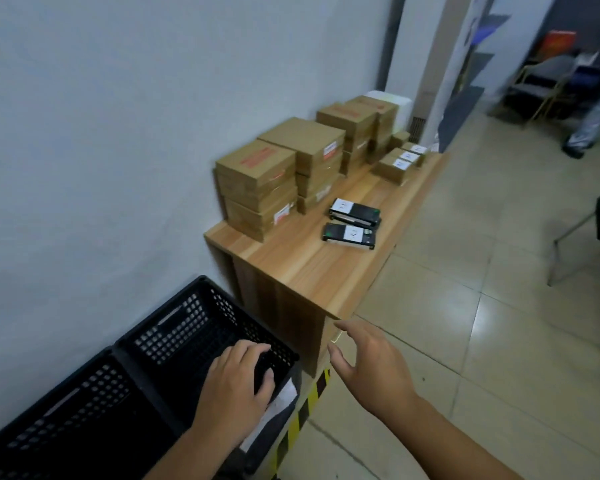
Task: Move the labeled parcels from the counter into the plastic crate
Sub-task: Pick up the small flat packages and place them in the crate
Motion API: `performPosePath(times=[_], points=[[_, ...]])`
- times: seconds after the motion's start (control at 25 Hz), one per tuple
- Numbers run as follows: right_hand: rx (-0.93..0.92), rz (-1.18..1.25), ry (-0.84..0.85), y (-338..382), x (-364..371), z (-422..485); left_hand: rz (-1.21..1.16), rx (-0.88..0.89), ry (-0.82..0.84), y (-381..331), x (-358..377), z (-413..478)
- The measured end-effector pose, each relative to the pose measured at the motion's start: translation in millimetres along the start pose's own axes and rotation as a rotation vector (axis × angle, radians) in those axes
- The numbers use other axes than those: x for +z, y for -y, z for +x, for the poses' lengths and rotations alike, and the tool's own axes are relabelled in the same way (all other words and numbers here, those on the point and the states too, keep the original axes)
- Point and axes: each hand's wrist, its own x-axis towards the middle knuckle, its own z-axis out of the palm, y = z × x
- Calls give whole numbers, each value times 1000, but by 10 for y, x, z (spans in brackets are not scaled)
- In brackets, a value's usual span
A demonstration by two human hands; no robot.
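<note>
left fingers [253, 349] grip a parcel [280, 398] at the crate [174, 327] beside the wooden counter [309, 271].

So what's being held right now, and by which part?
The left hand grips a black labeled parcel by its top end, at the crate corner. The right hand is open and empty.

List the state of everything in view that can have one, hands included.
Crate: open-topped, beside the counter.
Left hand: fingers curled round a black parcel at its rim.
Right hand: open, holding nothing.
Two labeled parcels: flat on the counter, labels up.
Cardboard boxes: closed, stacked against the wall.
</note>
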Motion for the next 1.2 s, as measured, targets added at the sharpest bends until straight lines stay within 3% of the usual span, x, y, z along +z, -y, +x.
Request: performPosePath(times=[0.16, 0.36, 0.84, 1.2], points=[[-6, 15, 5, -709, -368, 451, -9, -13, -6, -712, 177, 546], [17, -18, 29, -1415, -517, 981, 0, 1, 6, -1110, 403, 1147], [-82, -117, 163, -2174, -304, 2959, -165, -174, -53, -1152, 1078, 2975], [-225, -104, 329, -2374, -64, 4238, -121, -370, -40, -1083, 1276, 3719]])
